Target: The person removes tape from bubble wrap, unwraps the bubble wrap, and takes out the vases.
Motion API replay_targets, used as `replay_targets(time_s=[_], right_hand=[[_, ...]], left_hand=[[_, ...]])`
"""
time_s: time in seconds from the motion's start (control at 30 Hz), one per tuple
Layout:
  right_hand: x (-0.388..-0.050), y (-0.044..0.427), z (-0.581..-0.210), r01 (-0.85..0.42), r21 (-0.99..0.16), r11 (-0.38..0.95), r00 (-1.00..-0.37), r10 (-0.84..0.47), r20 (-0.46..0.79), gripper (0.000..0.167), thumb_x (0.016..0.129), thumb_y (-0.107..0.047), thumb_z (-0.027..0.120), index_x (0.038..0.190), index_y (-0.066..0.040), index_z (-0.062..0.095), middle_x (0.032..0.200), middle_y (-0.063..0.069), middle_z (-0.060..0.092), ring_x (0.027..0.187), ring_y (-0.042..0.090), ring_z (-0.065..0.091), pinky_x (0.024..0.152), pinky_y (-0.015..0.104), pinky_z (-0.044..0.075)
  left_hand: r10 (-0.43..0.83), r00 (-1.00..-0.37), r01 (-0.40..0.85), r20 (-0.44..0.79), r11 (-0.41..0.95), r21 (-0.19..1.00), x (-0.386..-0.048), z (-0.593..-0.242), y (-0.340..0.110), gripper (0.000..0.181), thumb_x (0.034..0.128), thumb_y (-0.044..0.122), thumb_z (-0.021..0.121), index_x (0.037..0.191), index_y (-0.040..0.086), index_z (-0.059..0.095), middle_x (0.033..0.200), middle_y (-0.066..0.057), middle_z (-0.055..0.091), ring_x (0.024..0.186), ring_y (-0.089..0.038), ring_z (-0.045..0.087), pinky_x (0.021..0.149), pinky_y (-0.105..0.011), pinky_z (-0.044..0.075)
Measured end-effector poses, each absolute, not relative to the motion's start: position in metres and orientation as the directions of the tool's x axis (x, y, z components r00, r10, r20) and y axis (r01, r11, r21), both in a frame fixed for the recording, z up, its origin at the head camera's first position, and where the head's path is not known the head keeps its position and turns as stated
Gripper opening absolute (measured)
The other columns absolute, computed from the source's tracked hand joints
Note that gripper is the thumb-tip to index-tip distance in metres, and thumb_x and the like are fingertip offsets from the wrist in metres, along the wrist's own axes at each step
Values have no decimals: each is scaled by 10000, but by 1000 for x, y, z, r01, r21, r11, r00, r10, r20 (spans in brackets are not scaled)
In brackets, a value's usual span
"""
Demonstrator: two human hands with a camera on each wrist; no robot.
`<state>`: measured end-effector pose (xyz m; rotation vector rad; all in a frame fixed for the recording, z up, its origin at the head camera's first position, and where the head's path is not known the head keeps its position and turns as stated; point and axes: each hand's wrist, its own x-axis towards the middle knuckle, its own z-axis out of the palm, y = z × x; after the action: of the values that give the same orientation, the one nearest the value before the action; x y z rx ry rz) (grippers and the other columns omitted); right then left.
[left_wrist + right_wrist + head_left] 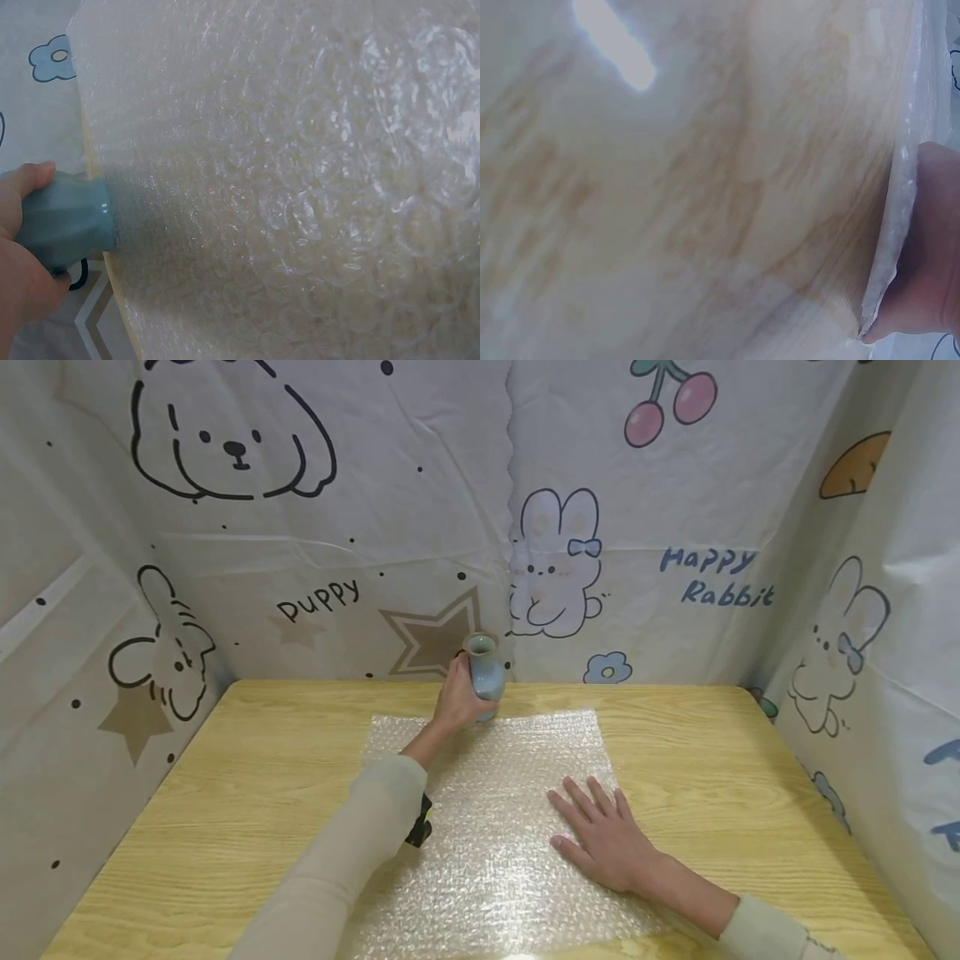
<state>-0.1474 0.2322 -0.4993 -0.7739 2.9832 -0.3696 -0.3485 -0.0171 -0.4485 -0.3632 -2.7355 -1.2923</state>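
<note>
A small pale-blue ceramic vase (487,678) with a brownish rim stands upright near the far edge of a bubble wrap sheet (480,827). My left hand (456,697) grips its body, thumb in front and fingers round the far side. In the left wrist view the vase's lower part (71,221) shows between the thumb and fingers, its base by the wrap's edge. With fingers spread, my right hand (607,843) rests palm down on the right side of the sheet. The right wrist view shows part of that hand (930,247) beside the wrap's edge.
The wrap lies on a yellow wood-grain table (247,777). A printed cloth (420,527) with cartoon animals hangs behind and along both sides. A black device (422,822) sits under the left sleeve's cuff. A bright glare lies on the table in the right wrist view.
</note>
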Motion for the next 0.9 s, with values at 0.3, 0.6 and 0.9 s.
replay_targets(time_s=[0.3, 0.6, 0.9], right_hand=[[-147, 230, -500, -480, -231, 846, -872, -489, 21, 653, 1050, -516, 388, 1586, -156, 295, 1636, 146, 195, 1469, 472, 105, 1075, 766, 116], [-148, 231, -498, -490, -205, 847, -868, -495, 29, 646, 1050, -507, 394, 1582, -153, 305, 1630, 152, 205, 1465, 474, 124, 1081, 756, 125], [-153, 231, -493, -515, -119, 849, -857, -509, 80, 642, 1020, -559, 429, 1531, -170, 422, 1571, 140, 357, 1398, 474, 318, 1046, 712, 301]], left_hand=[[172, -971, 238, 167, 602, 762, -348, -452, -19, 1096, 732, 70, 872, 1571, 37, 169, 1474, -221, 355, 1305, -412, 447, 1064, -525, 411], [178, -973, 228, 150, 612, 757, -348, -451, -20, 1105, 746, 77, 864, 1580, 51, 141, 1499, -210, 320, 1328, -402, 416, 1087, -505, 390], [258, -963, 238, 84, 654, 718, -349, -445, -32, 1198, 746, 246, 900, 1600, 105, 72, 1612, -156, 131, 1413, -405, 261, 1123, -551, 309]])
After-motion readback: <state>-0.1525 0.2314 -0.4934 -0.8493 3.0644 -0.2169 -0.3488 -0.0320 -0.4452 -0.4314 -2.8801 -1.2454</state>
